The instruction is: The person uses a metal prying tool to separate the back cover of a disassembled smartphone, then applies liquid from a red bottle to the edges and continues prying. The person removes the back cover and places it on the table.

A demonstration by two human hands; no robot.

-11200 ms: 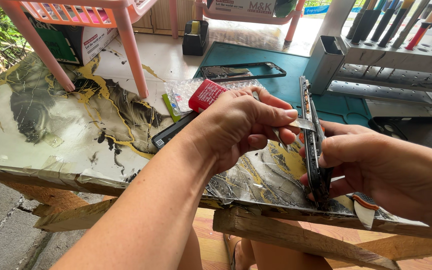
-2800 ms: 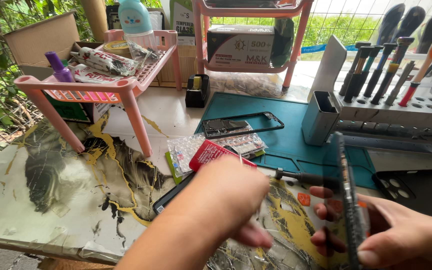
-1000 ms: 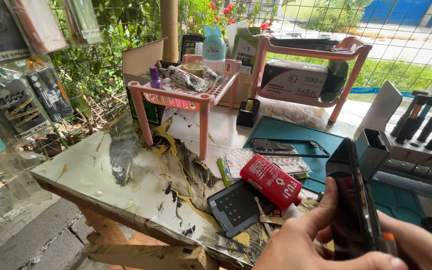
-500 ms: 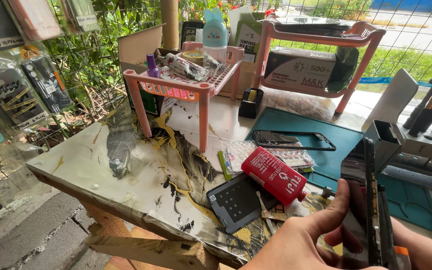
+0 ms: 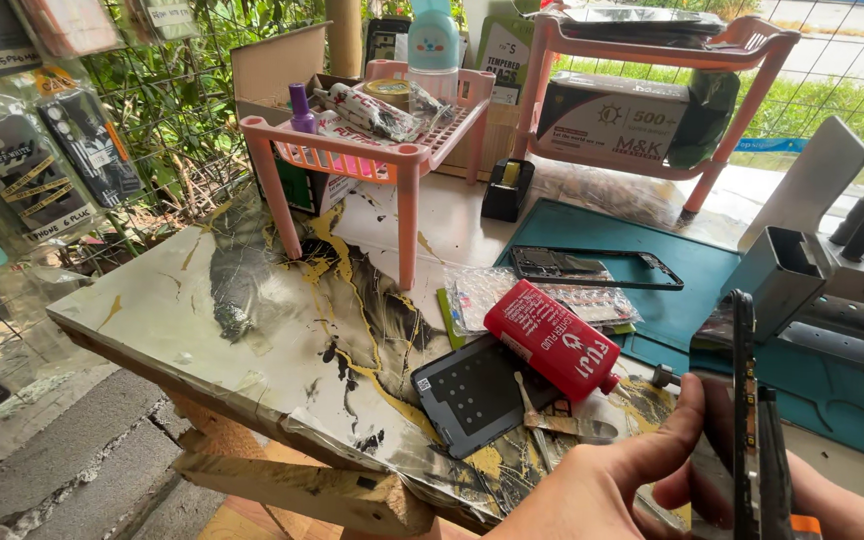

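Observation:
A dark phone [image 5: 744, 420] stands on its edge at the lower right, seen side-on, with a second thin layer [image 5: 774, 470] beside it. My left hand [image 5: 602, 480] grips it from the left, thumb up along its side and fingers curled under. Only a strip of my right hand [image 5: 842, 508] shows behind the phone, at the frame's bottom edge, and it seems to hold the phone from the other side. Near that hand a small orange piece [image 5: 804, 524] peeks out.
On the marbled table [image 5: 202, 310] lie a red tube [image 5: 552, 340], a dark phone back cover [image 5: 467, 392], metal tweezers [image 5: 552, 422] and a phone frame [image 5: 592, 268] on a teal mat [image 5: 692, 300]. Pink racks [image 5: 402, 155] stand behind, a grey tool holder [image 5: 787, 275] to the right.
Earlier my left hand worked a thin tool at the phone's edge. It now just grips the phone. The view has swung left and both hands sit lower in the frame.

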